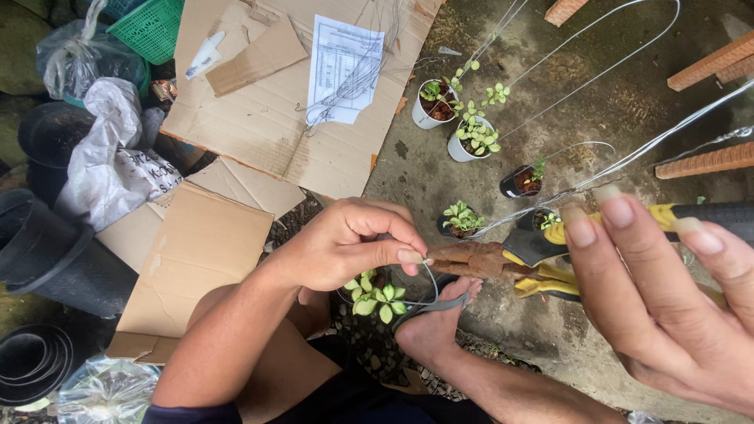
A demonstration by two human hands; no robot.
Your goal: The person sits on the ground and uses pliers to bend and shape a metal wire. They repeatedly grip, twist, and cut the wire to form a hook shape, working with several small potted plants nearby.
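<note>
My left hand [345, 243] pinches the end of a thin silvery wire [628, 157] between thumb and forefinger, right at the rusty jaws of a pair of pliers [483, 261]. Close to the camera, my right hand [667, 306] is wrapped around the pliers' yellow and black handles. The wire loops away over the concrete to the upper right. A short curl of it hangs below my left fingertips. Under my hands stands a small green plant in a pot [375, 298], beside my foot in a sandal [436, 322].
Several small potted seedlings [471, 137] stand on the concrete ahead. Flattened cardboard [259, 118] with a printed paper sheet [344, 67] lies at upper left. Black pots [47, 251], plastic bags [110, 165] and a green basket [149, 27] crowd the left. Bricks [707, 161] lie at right.
</note>
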